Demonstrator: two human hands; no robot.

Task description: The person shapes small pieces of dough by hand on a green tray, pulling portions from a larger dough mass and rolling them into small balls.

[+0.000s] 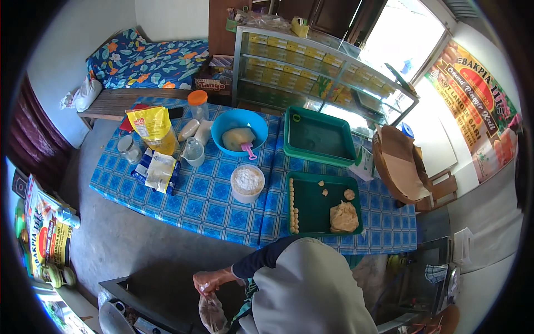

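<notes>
My right hand (208, 281), in a dark sleeve, reaches across to the left below the table. Its fingers pinch the top of a thin clear plastic bag (212, 313). A pinkish-brown shape shows through the plastic; whether that is my left hand I cannot make out. Grey cloth over my body hides much of the lower middle. Beyond it, on the table, a green tray (320, 225) holds a large lump of dough (344, 217), a few small dough pieces (349, 194) and a row of small dough balls (293, 205) along its left side.
On the blue checked tablecloth (222, 217) stand a tub of white powder (247, 183), a blue bowl (222, 143) with a pink scoop, a yellow pouch (151, 129), jars and another green tray (319, 136). A woven tray (397, 164) leans at the right; a glass display case (334, 72) stands behind.
</notes>
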